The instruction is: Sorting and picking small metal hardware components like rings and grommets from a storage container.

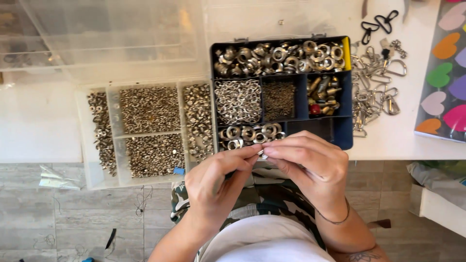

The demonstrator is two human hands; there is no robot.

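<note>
White worktop (39, 121) carries two boxes (145, 131); both hands, left (216, 182) and right (310, 167), fingers (252, 151) pinched together on one tiny metal piece (261, 153).

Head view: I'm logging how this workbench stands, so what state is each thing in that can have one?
Dark blue organiser box: open, compartments filled with metal rings and fittings.
Clear organiser box: open, compartments filled with small silver parts.
Clear lid: swung up and back.
Left hand: fingertips pinched on a small silver piece.
Right hand: fingertips pinched on the same piece.
Metal clasps: loose in a pile on the white table.
</note>
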